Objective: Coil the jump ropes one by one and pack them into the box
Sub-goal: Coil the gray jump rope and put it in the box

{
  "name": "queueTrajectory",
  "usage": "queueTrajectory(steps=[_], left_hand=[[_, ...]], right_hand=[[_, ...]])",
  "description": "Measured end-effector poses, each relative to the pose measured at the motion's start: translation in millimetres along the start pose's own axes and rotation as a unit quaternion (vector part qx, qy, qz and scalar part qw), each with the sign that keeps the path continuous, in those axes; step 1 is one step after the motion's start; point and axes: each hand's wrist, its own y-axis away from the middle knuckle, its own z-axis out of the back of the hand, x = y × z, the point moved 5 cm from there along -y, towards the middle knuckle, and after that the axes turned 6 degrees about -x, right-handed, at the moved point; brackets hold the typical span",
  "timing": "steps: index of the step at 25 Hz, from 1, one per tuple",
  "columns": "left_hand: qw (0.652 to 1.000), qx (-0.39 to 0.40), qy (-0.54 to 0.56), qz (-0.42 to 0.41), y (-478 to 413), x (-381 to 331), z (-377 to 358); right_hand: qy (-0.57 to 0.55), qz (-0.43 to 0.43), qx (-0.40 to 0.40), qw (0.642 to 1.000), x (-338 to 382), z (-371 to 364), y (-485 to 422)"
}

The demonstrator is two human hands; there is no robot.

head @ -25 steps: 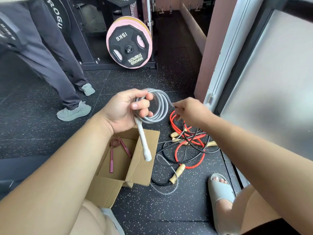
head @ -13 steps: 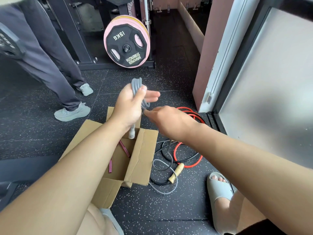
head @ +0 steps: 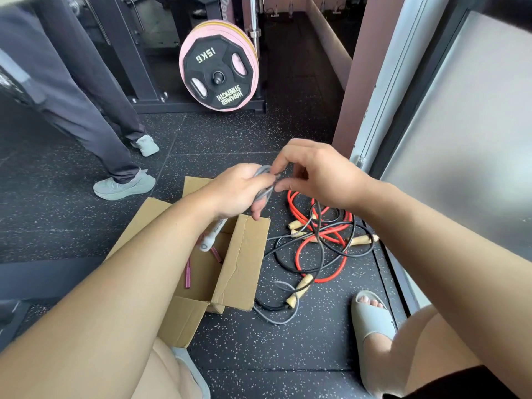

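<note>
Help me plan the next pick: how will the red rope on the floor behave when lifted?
The red rope lies in loose curves, so it is probably floppy and would sag from a single grip. The black rope crosses through it, so lifting would likely drag that along. The wooden handles in the pile may dangle and swing.

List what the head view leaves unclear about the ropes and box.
- Grey rope: coil mostly hidden inside the left hand; loop count unreadable.
- Box: interior largely covered by the left forearm.
- Right hand: fingers blurred, grip uncertain.
- Floor ropes: tangled, overlaps hide which handle belongs where.
</note>
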Motion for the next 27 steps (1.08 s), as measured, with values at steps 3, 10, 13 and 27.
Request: queueTrajectory(steps=[3,10,13,27], left_hand=[[0.991,0.021,0.133,0.012,4,-3,0],[0.938,0.011,0.346,0.025,12,-7,1],[0.929,-0.019,0.367,0.027,9,-6,-5],[0.929,0.039,0.366,0.036,14,-11,-19]], right_hand=[[-0.049,-0.034,-0.018,0.998,-12,2,5],[-0.45,-0.221,-0.008,0.865,-3,-35,12],[-0.41,-0.193,-0.047,0.89,2,-31,8],[-0.415,-0.12,-0.009,0.902,2,-23,3]])
